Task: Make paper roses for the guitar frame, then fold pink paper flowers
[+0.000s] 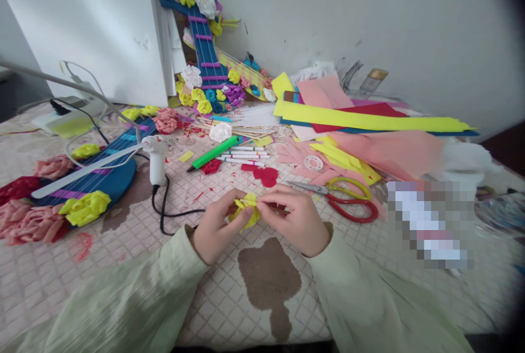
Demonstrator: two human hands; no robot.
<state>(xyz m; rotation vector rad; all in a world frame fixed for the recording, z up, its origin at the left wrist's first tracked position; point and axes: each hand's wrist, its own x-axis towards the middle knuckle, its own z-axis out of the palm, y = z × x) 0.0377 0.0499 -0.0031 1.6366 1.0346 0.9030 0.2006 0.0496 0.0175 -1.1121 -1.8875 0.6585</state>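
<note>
The person's left hand (219, 227) and right hand (301, 219) sit close together, both curled and pinching, green-sleeved forearms (131, 293) slanting inward.

The yellow flower (253, 217) looks like crinkled matt paper, the scissors (328, 193) pair smooth metal blades (309, 187) with glossy plastic handles (348, 201), the green marker (217, 153) is smooth plastic, the pale green sleeves (135, 287) are creased matt cloth, and the translucent bag (315, 71) is crumpled plastic.

On my worktop (213, 301) I see scissors (323, 189), a green marker (215, 153), slim white pens (241, 156) and a blue guitar (123, 179).
</note>
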